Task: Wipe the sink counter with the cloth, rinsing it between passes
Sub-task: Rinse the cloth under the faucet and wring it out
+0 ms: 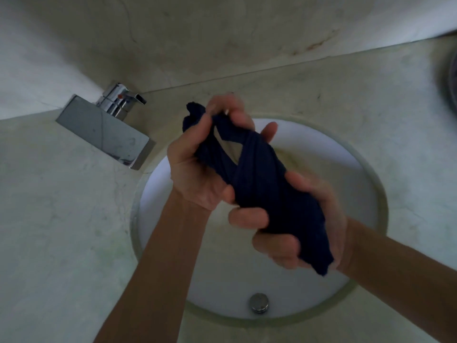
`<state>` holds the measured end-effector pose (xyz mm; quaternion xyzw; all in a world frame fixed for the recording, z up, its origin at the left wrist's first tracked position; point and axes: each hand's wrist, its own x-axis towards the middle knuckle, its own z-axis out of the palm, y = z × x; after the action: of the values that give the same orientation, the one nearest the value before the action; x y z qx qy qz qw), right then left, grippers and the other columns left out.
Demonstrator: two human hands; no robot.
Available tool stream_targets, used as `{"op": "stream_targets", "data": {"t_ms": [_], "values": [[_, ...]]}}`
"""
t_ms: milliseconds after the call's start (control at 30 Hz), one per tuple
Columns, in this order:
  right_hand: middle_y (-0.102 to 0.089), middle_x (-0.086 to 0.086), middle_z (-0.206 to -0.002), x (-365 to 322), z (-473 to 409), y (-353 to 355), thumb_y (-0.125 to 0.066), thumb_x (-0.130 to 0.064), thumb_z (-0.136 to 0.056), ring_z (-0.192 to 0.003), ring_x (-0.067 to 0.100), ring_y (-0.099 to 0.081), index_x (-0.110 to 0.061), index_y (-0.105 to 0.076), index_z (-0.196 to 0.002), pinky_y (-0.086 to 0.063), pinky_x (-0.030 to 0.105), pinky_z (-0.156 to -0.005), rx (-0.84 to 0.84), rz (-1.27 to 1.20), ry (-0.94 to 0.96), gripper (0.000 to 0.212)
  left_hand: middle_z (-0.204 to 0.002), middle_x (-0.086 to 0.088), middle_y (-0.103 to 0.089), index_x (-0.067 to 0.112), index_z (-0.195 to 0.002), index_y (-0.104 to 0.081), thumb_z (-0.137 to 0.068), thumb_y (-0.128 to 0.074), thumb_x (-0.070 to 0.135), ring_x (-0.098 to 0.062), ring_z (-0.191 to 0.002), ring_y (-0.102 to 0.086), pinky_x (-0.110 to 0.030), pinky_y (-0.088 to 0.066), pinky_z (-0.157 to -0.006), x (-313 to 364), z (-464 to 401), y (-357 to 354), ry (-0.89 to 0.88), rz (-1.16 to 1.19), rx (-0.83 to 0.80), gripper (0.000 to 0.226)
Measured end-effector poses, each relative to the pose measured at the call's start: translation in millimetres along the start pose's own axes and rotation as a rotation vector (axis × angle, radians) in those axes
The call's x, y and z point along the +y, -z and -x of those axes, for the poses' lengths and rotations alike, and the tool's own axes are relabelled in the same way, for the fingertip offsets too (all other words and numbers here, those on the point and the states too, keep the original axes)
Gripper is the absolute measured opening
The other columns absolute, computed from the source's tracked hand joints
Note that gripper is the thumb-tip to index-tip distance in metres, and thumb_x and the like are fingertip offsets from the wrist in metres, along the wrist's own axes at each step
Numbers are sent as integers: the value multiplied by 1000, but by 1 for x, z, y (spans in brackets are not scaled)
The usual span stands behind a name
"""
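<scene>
Cloth [257, 184], dark navy, is twisted into a tight rope and held over the white round basin [358, 169], clear of the marble surface [61, 231] around it. My left hand [197, 177] is clamped on the far end, near the chrome faucet [106, 129], and my right hand [296, 231] is clamped on the near end, with a tail of fabric hanging out below the palm. The right hand is blurred, so I read this as the wringing step after a rinse.

To do it well I would turn the two hands in opposite directions and keep the rope short between them, so the squeeze reaches the thick middle wrap and not only the ends. I would keep the whole bundle above the basin, near the drain stopper [258, 303], so runoff falls inside and not onto the surface I mean to wipe. No water shows from the spout, and I cannot tell whether drips are falling. Once it feels damp rather than soaked, I would shake it open and fold it flat for the next pass.
</scene>
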<state>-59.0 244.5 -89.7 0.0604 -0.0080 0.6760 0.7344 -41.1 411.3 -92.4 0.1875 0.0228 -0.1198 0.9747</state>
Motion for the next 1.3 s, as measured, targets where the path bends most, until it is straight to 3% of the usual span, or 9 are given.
{"op": "stream_targets", "data": {"t_ms": [100, 167, 267, 367, 467, 633, 767, 933, 1300], "values": [[-53, 3, -91, -4, 2, -18, -68, -21, -89, -60, 9, -54, -10, -49, -119, -50, 19, -52, 187, 207, -72, 37, -73, 1, -63, 15, -100, -53, -94, -63, 26, -14, -71, -64, -37, -55, -84, 8, 1, -20, 117, 14, -24, 16], [-55, 3, -87, -12, 5, -31, -71, -20, -87, -54, 8, -48, -12, -55, -111, -42, 18, -46, 404, 351, -89, 29, -61, 6, -54, 16, -95, -57, -95, -57, 35, -9, -58, -58, -31, -55, -72, 13, -2, -27, 173, -148, 188, 18], [-60, 3, -79, -21, 1, -35, -76, -27, -86, -47, 10, -44, -12, -59, -108, -37, 19, -40, 804, 664, -98, 32, -55, 7, -49, 13, -86, -59, -99, -57, 25, -9, -49, -52, -27, -53, -59, 7, -12, -20, 169, -466, 510, 17], [-65, 3, -76, -26, -13, -19, -77, -30, -85, -47, 13, -48, -11, -63, -107, -39, 24, -41, 1093, 963, -140, 32, -54, 1, -55, 7, -84, -64, -97, -60, 13, -14, -49, -53, -31, -52, -61, -3, -26, -3, 150, -713, 673, 15], [-67, 2, -66, -30, -22, 8, -77, -29, -85, -43, 14, -51, -11, -66, -96, -41, 22, -41, 1250, 1178, -164, 24, -50, 0, -59, 7, -77, -68, -92, -61, 7, -14, -49, -55, -28, -49, -62, -10, -35, 15, 163, -1026, 773, 16], [-64, 0, -60, -24, -25, 44, -77, -24, -80, -36, 7, -50, -10, -66, -84, -42, 18, -40, 1355, 1378, -189, 18, -72, -17, -71, -2, -86, -70, -93, -55, 13, -19, -51, -58, -28, -52, -50, -27, -41, 40, 255, -1489, 812, 22], [-66, 3, -68, -22, -28, 62, -78, -25, -81, -36, 7, -50, -12, -66, -87, -39, 17, -38, 1412, 1419, -190, 18, -63, -8, -52, 3, -72, -52, -94, -51, 8, -15, -46, -45, -15, -32, -30, -35, -45, 48, 285, -1632, 797, 23], [-68, 5, -73, -20, -33, 74, -77, -25, -80, -39, 8, -51, -12, -67, -89, -39, 18, -39, 1443, 1459, -207, 18, -62, -4, -45, 12, -65, -40, -91, -53, 6, -14, -48, -43, -22, -32, -39, -39, -46, 54, 341, -1733, 790, 30], [-64, 1, -68, -11, -35, 82, -75, -22, -80, -36, 3, -47, -18, -59, -79, -37, 17, -38, 1421, 1498, -164, 17, -66, -5, -46, 12, -67, -40, -86, -56, 3, -18, -53, -46, -27, -39, -49, -38, -41, 57, 367, -1722, 793, 26]]}}
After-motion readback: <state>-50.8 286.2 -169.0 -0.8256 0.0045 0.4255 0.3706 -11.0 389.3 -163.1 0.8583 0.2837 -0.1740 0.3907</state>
